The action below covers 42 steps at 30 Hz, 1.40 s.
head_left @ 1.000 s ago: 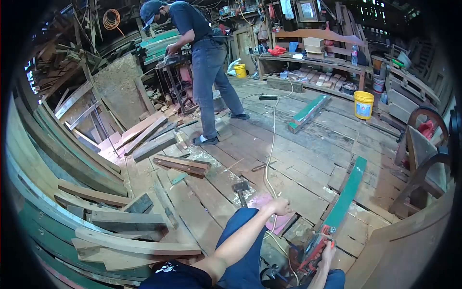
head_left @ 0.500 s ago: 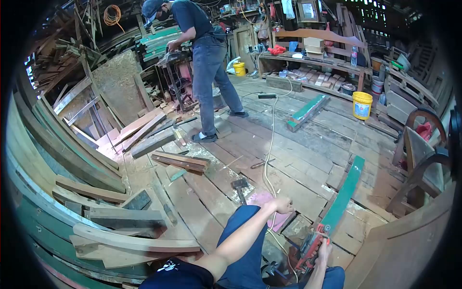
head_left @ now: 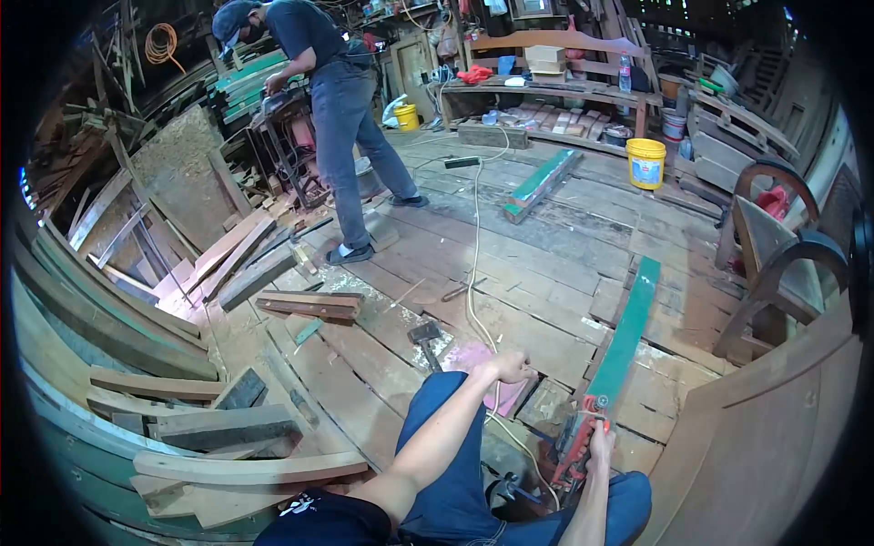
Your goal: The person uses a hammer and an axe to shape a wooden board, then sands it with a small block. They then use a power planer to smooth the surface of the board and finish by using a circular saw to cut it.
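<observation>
My right hand (head_left: 601, 443) is closed around a red electric planer (head_left: 574, 446) with a round knob at its front. The planer sits at the near end of a long green-painted board (head_left: 626, 332) lying on the floor. My left forearm rests across my raised knee, and my left hand (head_left: 512, 367) hangs with curled fingers, no object showing in it. Beneath that hand lies a pink piece (head_left: 473, 355) on the floorboards, crossed by a pale cable (head_left: 475, 273). A dark-headed hammer (head_left: 424, 335) lies left of it.
A person (head_left: 341, 118) stands bent over a bench at the back left. Stacked timber (head_left: 246, 469) fills the left side. Another green board (head_left: 543, 185), a yellow bucket (head_left: 646, 164) and curved wooden chair parts (head_left: 783, 246) are at the right. A wooden panel (head_left: 765, 428) stands close on my right.
The view has turned slightly right and down, so the room appears shifted left and upward. My right hand stays on the planer, and my left hand stays over the pink piece.
</observation>
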Available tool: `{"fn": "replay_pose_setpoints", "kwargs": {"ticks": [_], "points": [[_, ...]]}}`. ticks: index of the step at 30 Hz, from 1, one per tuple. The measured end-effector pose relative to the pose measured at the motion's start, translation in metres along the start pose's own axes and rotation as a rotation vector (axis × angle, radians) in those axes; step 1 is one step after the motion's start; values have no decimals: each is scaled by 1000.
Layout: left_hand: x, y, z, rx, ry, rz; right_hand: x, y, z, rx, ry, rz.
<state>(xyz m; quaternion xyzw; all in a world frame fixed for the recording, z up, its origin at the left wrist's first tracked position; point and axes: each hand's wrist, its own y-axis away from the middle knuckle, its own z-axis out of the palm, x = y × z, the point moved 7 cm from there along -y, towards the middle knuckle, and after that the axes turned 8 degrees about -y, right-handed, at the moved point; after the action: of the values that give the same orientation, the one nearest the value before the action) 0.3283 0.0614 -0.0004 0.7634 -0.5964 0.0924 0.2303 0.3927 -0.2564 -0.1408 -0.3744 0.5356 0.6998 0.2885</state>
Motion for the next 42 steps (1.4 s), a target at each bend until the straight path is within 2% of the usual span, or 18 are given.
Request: {"fn": "replay_pose_setpoints", "kwargs": {"ticks": [8,11,17,21,27,34,37,42], "points": [[8,4,-4,-24,-16,2,-8,14,13,55,11,2],[-7,-13,15,12,14,28,16,-12,5,78,59,-55],[-4,-21,21,-68,13,24,5,4,11,126,96,-56],[7,-20,15,-74,-65,34,20,-13,2,183,189,-86],[7,-40,29,-134,-8,45,43,-28,-7,270,236,-127],[12,-53,39,-183,-64,90,38,-13,-7,269,300,-72],[18,-53,37,-235,-65,40,39,-15,-9,278,311,-118],[20,-58,38,-283,-66,61,51,-30,-16,271,301,-183]]}}
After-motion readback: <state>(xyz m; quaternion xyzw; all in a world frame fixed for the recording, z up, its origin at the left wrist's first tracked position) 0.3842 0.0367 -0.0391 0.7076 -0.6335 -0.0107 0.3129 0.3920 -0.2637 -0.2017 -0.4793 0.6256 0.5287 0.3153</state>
